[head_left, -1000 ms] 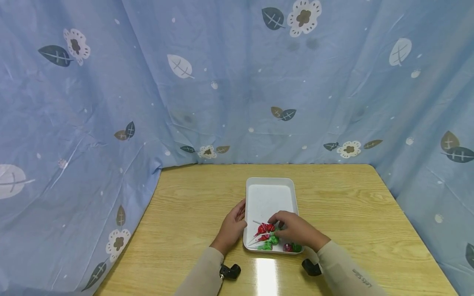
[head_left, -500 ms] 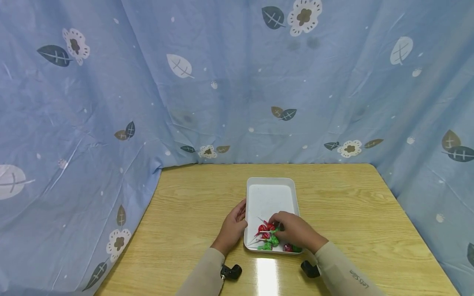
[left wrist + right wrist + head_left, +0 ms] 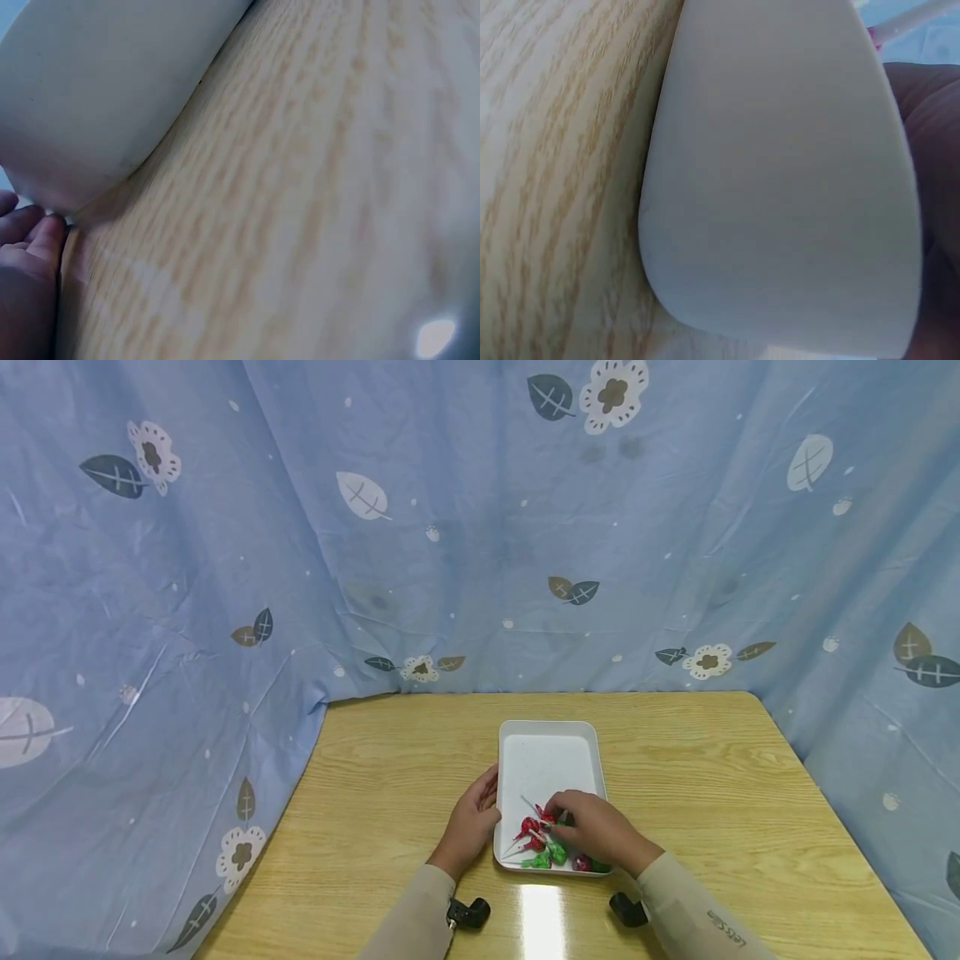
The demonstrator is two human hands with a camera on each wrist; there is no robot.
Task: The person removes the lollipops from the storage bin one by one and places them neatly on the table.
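Several wrapped lollipops lie in the near end of a white tray (image 3: pixel 547 760). Red lollipops (image 3: pixel 529 827) and green lollipops (image 3: pixel 556 852) are bunched at the left, and a dark red lollipop (image 3: pixel 582 862) is at the near right corner. My right hand (image 3: pixel 596 831) reaches over the tray's right wall, thumb and fingers bent together around a lollipop among the bunch; its head is mostly hidden by the fingers. My left hand (image 3: pixel 472 818) rests against the tray's left outer wall, fingers along its side. In the left wrist view, those fingers (image 3: pixel 34 232) touch the tray's lower side.
The tray stands on a wood-grain table (image 3: pixel 405 752). A blue patterned curtain (image 3: pixel 465 527) encloses the back and sides. Black wrist devices are strapped at the left sleeve (image 3: pixel 412 918) and right sleeve (image 3: pixel 693 902). Light glares on the table below the tray.
A red lollipop's stick has swung from nearly level to pointing up and left. White sticks beside my right fingertips have shifted. My left hand and the tray have stayed nearly still.
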